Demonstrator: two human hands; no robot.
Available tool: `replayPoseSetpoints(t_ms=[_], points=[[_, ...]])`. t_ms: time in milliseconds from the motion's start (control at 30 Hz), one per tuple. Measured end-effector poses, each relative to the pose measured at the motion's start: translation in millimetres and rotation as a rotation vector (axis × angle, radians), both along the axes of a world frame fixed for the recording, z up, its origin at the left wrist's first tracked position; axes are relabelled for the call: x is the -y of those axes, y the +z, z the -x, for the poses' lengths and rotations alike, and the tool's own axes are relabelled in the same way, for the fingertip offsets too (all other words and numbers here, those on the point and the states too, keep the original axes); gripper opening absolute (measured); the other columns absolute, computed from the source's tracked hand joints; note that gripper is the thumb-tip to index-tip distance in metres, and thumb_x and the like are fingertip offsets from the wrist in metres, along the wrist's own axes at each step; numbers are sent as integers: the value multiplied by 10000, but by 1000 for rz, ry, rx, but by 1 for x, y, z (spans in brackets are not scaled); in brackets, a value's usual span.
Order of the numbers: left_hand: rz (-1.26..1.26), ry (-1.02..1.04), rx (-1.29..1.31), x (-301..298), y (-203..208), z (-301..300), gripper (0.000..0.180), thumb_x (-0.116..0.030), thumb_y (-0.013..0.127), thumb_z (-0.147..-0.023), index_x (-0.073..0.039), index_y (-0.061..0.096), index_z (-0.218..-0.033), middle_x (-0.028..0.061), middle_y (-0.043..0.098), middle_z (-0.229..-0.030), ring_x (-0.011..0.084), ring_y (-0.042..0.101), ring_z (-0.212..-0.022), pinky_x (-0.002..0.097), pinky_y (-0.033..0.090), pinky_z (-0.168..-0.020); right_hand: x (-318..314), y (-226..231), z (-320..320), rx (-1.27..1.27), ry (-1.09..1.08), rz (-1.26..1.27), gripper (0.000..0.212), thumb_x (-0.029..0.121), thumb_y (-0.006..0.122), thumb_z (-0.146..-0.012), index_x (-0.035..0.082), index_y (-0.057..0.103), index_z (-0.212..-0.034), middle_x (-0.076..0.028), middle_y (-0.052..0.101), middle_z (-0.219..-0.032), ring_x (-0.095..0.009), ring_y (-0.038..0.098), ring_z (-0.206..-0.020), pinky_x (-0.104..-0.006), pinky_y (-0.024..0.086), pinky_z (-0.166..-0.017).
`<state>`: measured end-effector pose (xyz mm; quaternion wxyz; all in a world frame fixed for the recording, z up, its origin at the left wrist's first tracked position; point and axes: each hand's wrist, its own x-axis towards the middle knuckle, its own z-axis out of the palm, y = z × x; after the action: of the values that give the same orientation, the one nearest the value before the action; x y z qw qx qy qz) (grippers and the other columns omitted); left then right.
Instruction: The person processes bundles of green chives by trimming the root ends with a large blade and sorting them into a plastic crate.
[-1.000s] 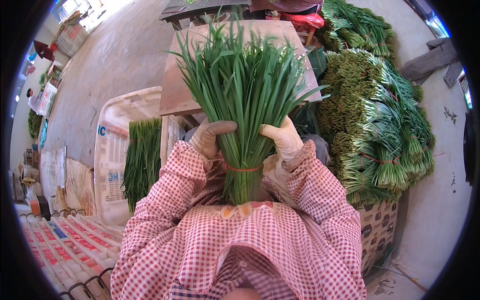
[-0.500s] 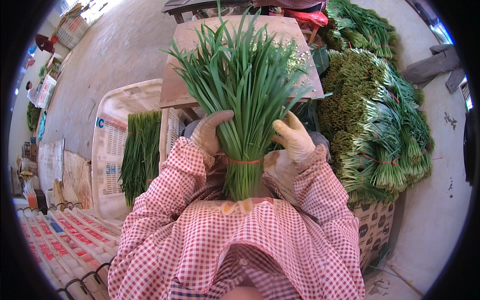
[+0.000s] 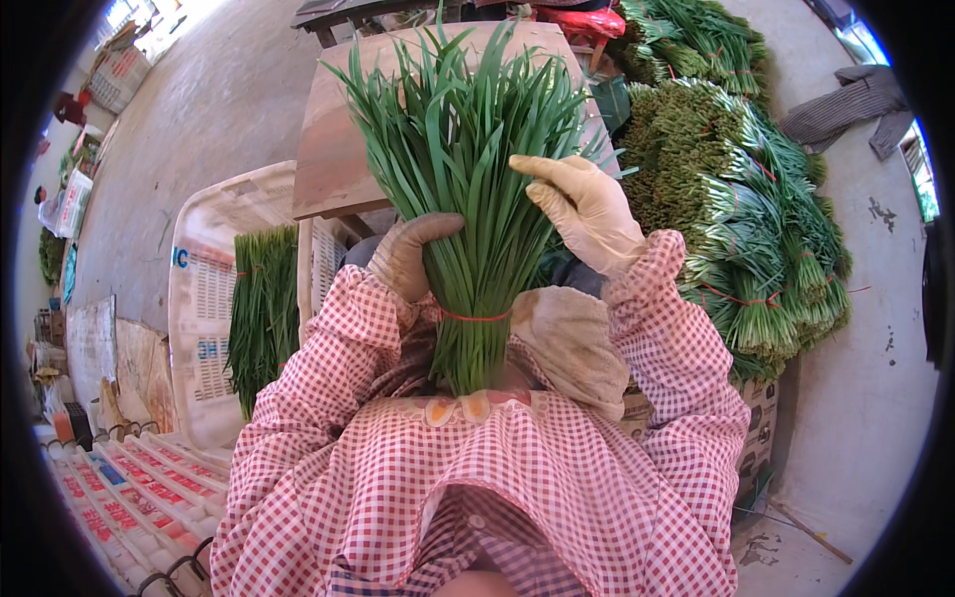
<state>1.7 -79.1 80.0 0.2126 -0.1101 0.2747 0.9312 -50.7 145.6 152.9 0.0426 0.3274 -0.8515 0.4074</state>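
A bunch of garlic chives [image 3: 477, 189] stands upright in front of my chest, leaf tips fanned out at the far end. Round its lower stems runs a red band [image 3: 476, 316], and the cut ends rest near my lap. My gloved left hand [image 3: 406, 257] grips the bunch's left side above the band, thumb across the leaves. At the upper right of the leaves, my right hand [image 3: 595, 214], in a pale glove, is raised with its index finger stretched out and the thumb side apart below it. Its fingertips are at the outer leaves, and nothing shows held there.
Beyond the bunch stands a wooden table [image 3: 333, 149]. A white plastic crate [image 3: 189, 328] on the left holds more chives [image 3: 264, 313]. Banded green bundles [image 3: 696, 169] are piled high on the right, above a printed cardboard box [image 3: 761, 428]. White slatted plastic [image 3: 139, 488] lies at lower left.
My right hand has moved up and away from the bunch's side, its index finger now extended toward the upper leaves. The left hand keeps its hold. The whole view has shifted slightly.
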Motion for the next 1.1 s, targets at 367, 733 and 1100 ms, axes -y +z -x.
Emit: replayPoseSetpoints(t_ms=[367, 733, 1100], points=[[145, 51, -96, -9, 11, -3, 516, -56, 617, -793, 16, 540, -1297, 168, 639, -1208, 301, 658, -1031, 408, 537, -939, -3, 9, 20, 498, -269, 499, 185, 224, 557, -996, 46, 603, -978, -34, 624, -834, -77, 568, -594, -201, 439, -469], [182, 25, -171, -21, 22, -3, 563, -8, 651, -778, 12, 506, -1321, 151, 628, -1221, 290, 639, -1073, 408, 522, -964, 33, 40, 47, 23, 101, -269, 172, 120, 591, -914, -19, 655, -995, -116, 634, -782, -225, 622, -694, -333, 495, -633], [-16, 67, 183, 16, 43, 0, 429, -63, 638, -822, 12, 583, -1241, 169, 660, -1172, 322, 654, -1041, 428, 529, -957, -32, 16, 26, 339, -413, 692, 412, 311, 603, -973, 35, 464, -1244, -47, 577, -911, -80, 540, -501, -172, 404, -380]])
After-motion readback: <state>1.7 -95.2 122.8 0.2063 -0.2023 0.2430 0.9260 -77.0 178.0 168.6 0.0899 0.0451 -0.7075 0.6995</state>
